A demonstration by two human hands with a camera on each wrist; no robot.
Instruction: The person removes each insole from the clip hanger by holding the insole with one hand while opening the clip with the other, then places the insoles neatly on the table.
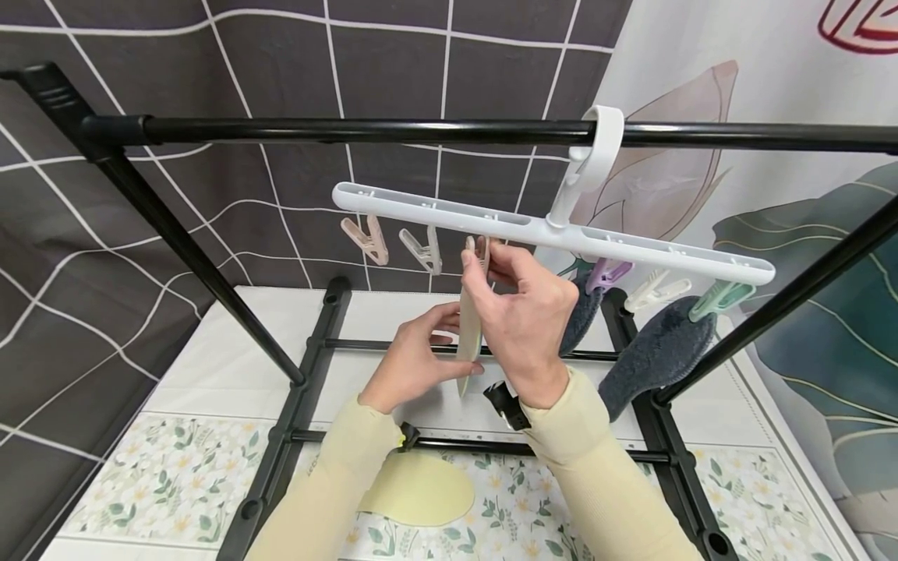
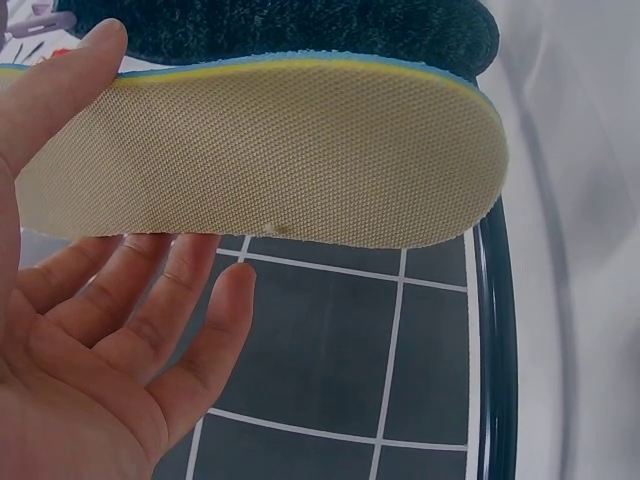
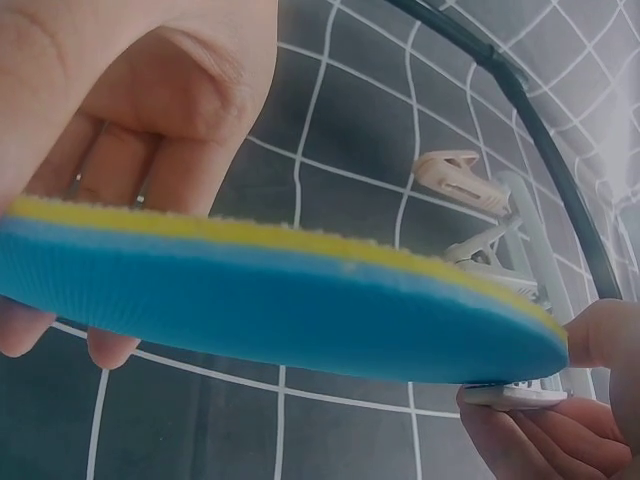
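Observation:
In the head view my left hand (image 1: 410,354) holds an upright insole (image 1: 468,335) by its two long edges, thumb on one and fingers on the other. The left wrist view shows the woven beige face of that insole (image 2: 320,150); the right wrist view shows its blue foam face (image 3: 270,300) and yellow layer. My right hand (image 1: 526,312) pinches a clothes peg (image 1: 482,248) at the insole's upper end, just under the white hanger (image 1: 449,212). Low in the right wrist view, the peg (image 3: 515,397) lies at the insole's tip, between thumb and fingers.
A black rail (image 1: 365,130) bears the hanger by its hook. Pegs, pink (image 1: 368,239) and white (image 1: 422,251), hang at left. On the right, a green peg (image 1: 722,300) grips a dark fuzzy insole (image 1: 655,354); another hangs beside it. A yellow insole (image 1: 421,489) lies below.

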